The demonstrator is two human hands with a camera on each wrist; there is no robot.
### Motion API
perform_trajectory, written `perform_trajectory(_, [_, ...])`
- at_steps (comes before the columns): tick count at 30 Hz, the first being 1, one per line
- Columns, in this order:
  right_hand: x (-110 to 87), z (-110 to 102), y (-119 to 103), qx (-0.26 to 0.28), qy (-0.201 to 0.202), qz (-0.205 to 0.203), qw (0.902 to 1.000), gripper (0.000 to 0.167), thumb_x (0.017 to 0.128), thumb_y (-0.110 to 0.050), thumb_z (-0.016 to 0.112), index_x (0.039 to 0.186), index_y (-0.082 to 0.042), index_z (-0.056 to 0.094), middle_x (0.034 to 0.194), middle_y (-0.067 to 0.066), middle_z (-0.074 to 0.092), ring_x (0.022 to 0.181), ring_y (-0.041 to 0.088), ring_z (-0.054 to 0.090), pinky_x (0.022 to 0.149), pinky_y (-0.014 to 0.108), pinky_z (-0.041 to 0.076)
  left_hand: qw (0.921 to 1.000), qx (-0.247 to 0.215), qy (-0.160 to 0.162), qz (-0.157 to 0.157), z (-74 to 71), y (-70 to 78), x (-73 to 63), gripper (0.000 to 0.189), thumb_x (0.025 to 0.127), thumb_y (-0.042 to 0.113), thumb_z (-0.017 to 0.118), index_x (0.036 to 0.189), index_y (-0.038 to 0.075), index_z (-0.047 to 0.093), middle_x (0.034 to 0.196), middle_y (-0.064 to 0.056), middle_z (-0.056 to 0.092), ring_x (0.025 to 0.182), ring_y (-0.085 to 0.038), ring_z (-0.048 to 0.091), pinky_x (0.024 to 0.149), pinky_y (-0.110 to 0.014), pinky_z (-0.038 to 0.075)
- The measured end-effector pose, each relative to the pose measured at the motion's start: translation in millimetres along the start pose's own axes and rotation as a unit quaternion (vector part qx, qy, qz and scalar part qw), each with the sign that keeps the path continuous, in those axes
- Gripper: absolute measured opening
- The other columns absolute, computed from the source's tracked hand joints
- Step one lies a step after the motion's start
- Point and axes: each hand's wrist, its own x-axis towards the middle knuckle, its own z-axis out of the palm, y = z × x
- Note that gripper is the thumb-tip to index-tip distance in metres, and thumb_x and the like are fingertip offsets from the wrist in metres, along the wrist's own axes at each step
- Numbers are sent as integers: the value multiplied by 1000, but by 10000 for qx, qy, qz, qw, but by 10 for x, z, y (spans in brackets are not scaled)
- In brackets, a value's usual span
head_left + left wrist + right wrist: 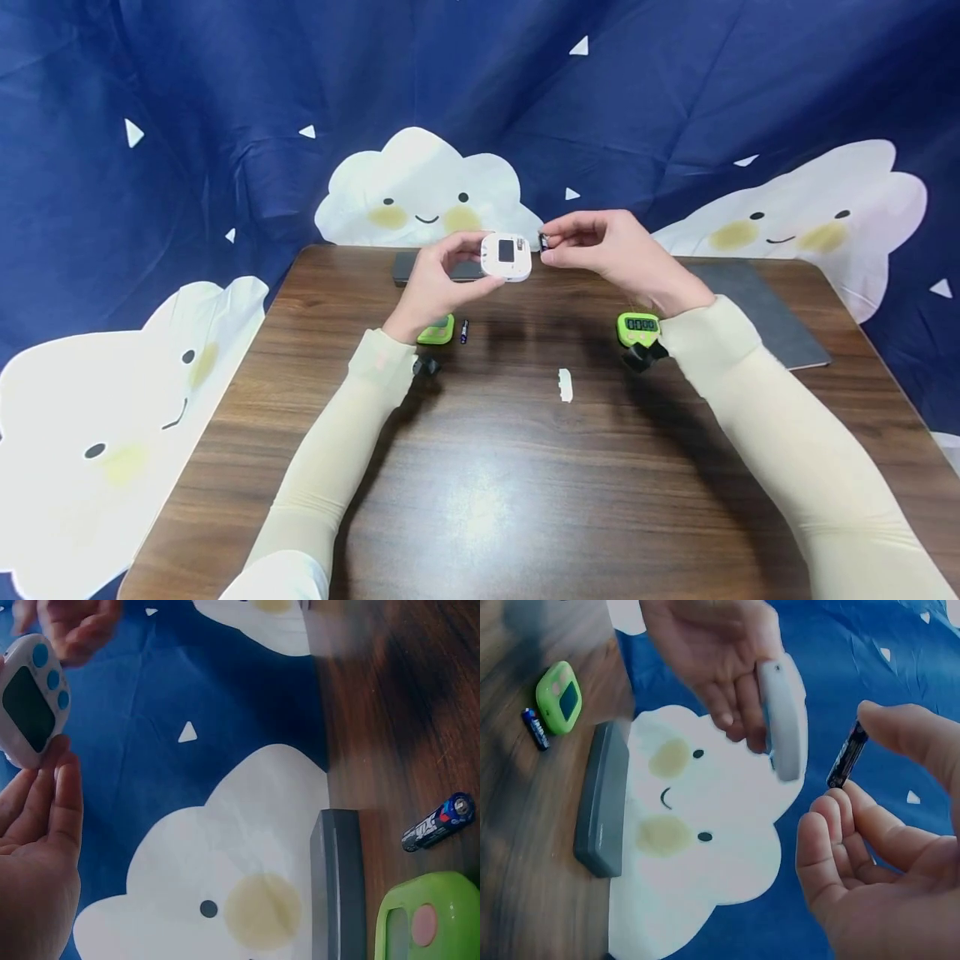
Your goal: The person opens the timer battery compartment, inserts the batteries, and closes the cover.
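My left hand (pixel 435 283) grips a white timer (pixel 506 257) by its edge, above the table. A dark square on one face of the timer shows in the head view; its screen and blue buttons show in the left wrist view. Just to the right, my right hand (pixel 611 250) pinches a small AAA-size battery (pixel 847 755) by its ends between thumb and fingertips, apart from the timer. Another battery (pixel 439 821) lies on the table beside a green timer (pixel 431 919). A small white plastic piece (pixel 566 385) lies nearer the table's middle.
Behind the hands, a dark grey box (pixel 602 801) stands near the table's back edge. A second green timer (pixel 639 328) sits below my right wrist, and a flat grey board (pixel 757 308) lies at the right. A blue cloud-print curtain (pixel 600 108) hangs behind the wooden table (pixel 480 467).
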Motion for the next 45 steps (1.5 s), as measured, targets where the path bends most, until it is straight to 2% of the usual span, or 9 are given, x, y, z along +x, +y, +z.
perform_trajectory(6, [38,98,-75,-321,-205,-167,9991,37,94,-16,91,128,-5,81,104,-2,80,92,14,71,82,20,61,9999,-113,-30,79,31,-5,-14,55,86,0,92,138,-2,73,125,-21,78,109,-15,72,109,-51,60])
perform_trajectory(15, [42,150,-37,-632,-268,-334,9971,35,92,-11,91,125,-5,82,98,1,77,87,15,69,75,20,58,9999,-111,-25,82,42,12,-19,55,86,1,92,138,-2,73,125,-22,78,109,-15,72,105,-29,60])
perform_trajectory(20, [38,165,-41,-963,-212,-548,9936,33,92,-11,91,124,-8,84,99,3,77,85,16,68,71,20,56,9999,-152,-34,24,38,25,-21,55,87,1,91,138,-2,72,127,-23,78,110,-16,72,106,-30,60])
perform_trajectory(23, [31,176,-35,-1043,-173,-651,9923,33,93,-13,91,124,-9,85,100,2,77,84,15,67,70,20,55,9998,-176,-22,-18,35,27,-24,55,87,1,91,139,-3,72,130,-22,77,111,-16,72,108,-37,61])
perform_trajectory(27, [7,175,6,-766,-74,-562,9955,40,94,-16,91,132,-8,81,101,-2,77,87,13,69,75,18,57,9998,-179,-8,-50,34,26,-23,56,88,0,91,140,-3,71,133,-22,76,112,-15,72,109,-37,61])
perform_trajectory(30, [-4,185,75,-351,2,-389,9986,51,95,-16,90,143,-6,75,102,-5,78,91,10,71,81,17,59,9998,-180,2,-33,35,29,-21,56,88,1,90,140,-4,71,133,-23,76,112,-15,71,106,-28,60])
perform_trajectory(34, [-3,232,171,159,-93,-105,9998,57,99,-17,86,152,-5,67,105,-7,80,96,7,73,86,18,61,9998,-195,3,2,43,35,-18,55,88,0,90,140,-4,71,132,-24,76,112,-14,71,106,-30,60])
perform_trajectory(43, [9,316,262,799,-62,-70,9968,49,101,-12,82,147,-1,69,103,-8,80,92,7,72,83,20,62,9997,-238,-29,-11,74,50,-27,56,87,0,91,139,-4,71,130,-25,76,111,-14,71,106,-28,60])
perform_trajectory(45, [7,323,266,888,-8,-91,9960,48,101,-11,82,146,-2,70,102,-7,79,91,7,72,82,20,62,9997,-226,-22,-19,78,49,-25,55,87,-1,91,139,-4,71,130,-24,77,111,-13,71,108,-32,60])
